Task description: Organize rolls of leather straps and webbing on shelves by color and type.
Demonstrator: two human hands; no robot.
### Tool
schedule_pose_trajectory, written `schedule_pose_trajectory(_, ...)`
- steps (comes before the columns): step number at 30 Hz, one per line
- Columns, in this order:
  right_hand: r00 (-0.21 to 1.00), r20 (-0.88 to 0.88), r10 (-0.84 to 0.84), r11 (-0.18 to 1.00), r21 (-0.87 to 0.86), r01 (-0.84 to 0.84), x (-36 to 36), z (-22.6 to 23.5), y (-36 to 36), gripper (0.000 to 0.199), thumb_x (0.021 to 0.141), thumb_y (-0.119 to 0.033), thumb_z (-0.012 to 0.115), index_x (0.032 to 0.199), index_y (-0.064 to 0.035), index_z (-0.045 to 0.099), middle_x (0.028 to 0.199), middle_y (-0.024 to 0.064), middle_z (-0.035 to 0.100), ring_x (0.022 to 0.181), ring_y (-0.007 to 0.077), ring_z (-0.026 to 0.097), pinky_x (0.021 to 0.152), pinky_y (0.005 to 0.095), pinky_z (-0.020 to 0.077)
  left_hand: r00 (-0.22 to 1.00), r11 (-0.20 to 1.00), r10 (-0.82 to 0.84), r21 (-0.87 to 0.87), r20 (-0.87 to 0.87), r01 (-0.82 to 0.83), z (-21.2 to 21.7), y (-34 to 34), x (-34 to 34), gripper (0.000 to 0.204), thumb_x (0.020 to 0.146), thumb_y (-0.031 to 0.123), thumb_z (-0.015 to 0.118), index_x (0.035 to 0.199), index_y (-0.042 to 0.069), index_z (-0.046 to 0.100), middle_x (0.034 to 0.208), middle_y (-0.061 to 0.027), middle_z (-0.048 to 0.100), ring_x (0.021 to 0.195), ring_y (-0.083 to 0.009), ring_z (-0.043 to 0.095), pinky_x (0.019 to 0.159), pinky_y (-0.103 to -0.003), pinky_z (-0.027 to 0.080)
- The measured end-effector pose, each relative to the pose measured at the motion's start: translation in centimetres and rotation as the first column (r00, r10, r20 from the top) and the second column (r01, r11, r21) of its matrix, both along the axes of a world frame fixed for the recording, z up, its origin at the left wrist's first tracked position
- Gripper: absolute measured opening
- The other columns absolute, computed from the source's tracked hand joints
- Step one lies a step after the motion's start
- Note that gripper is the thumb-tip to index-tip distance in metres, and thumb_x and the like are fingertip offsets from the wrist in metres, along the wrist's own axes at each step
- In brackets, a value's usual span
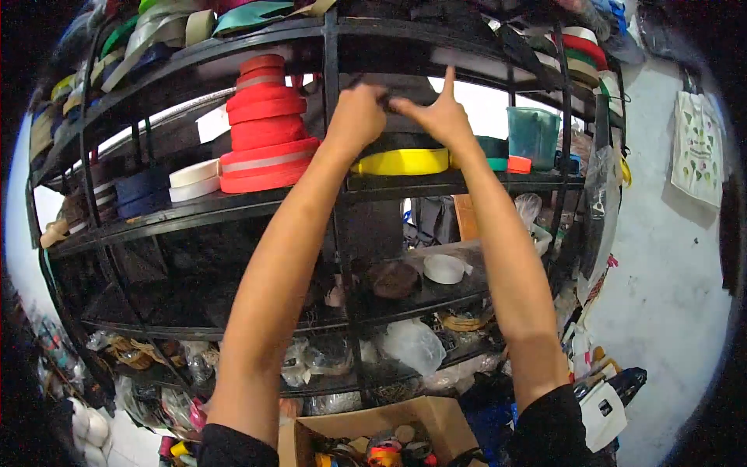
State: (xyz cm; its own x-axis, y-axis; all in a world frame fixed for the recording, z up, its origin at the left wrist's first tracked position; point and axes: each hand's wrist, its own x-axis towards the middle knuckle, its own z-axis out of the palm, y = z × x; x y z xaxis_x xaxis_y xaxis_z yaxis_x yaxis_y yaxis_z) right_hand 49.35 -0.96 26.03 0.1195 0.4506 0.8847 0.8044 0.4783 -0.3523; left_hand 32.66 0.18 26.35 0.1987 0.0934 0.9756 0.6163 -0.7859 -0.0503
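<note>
- Storage corner: a black metal shelving rack [334, 187] fills the view, with a pale wall [661, 272] at its right side and daylight showing through behind the upper tier.
- Left part of the second tier carries a tall stack of red webbing rolls [264, 124], with flat white rolls [194, 179] just beside it near the left edge.
- Right part of the same tier holds a yellow webbing roll [405, 161] lying flat at the front edge, a dark roll [405, 109] stacked on top of it, and a teal plastic container [533, 136] toward the right corner.
- Left hand [356, 115] is raised to the dark roll, fingers curled closed around its near edge.
- Right hand [440, 113] meets the same roll from the other side; index finger points straight up, the remaining fingers pinch a dark piece at the roll's edge. Whether that piece is a loose tape end cannot be told.
- Lower tiers hold a white roll [445, 268], clear plastic bags [412, 342] and clutter; an open cardboard box [373, 436] stands below the rack's front edge.
- Judgement: the step in hand appears to be taking hold of the dark roll on the upper tier.
- Judgement: the next move calls for a firm two-handed grip and a level draw outward past the front edge, keeping the yellow roll beneath from being dragged along.
</note>
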Motion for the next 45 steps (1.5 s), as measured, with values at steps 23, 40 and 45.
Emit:
schedule_pose_trajectory(23,0.707,-0.3,0.64,0.768,0.28,-0.576,-0.1,-14.2,-7.9,0.024,0.091,-0.016,0.045,0.1,0.0024,0.057,0.09,0.0164,0.063,0.089,0.0197,0.06,0.084,0.0298,0.0447,0.942,0.949,-0.186,-0.198,0.279,0.246,-21.2,-11.5,-8.9,0.027,0.071,-0.008,0.043,0.09,-0.003,0.061,0.093,-0.0195,0.063,0.087,-0.0292,0.063,0.079,-0.034,0.048)
schedule_pose_trajectory(40,0.936,-0.323,0.142,-0.294,-0.916,-0.272,-2.6,-70.7,-26.5,0.024,0.079,-0.018,0.062,0.099,-0.0037,0.061,0.091,0.0118,0.064,0.085,0.0236,0.062,0.077,0.031,0.0463,0.926,-0.482,0.038,-0.818,-0.377,-0.313,-72.3,-29.4,-17.2,0.021,0.077,0.018,0.053,0.088,0.001,0.06,0.087,-0.0266,0.06,0.085,-0.0415,0.059,0.074,-0.049,0.046)
schedule_pose_trajectory(45,0.97,0.012,0.243,0.004,-1.0,0.011,-4.0,-71.2,-28.1,0.033,0.072,-0.014,0.064,0.102,-0.0017,0.056,0.099,0.0172,0.058,0.1,0.0342,0.054,0.083,0.04,0.0451,0.972,-0.361,-0.095,-0.903,-0.214,-0.234,-73.4,-30.9,-15.1,0.028,0.08,0.021,0.054,0.098,0.0,0.058,0.086,-0.0237,0.06,0.084,-0.0388,0.059,0.07,-0.047,0.047)
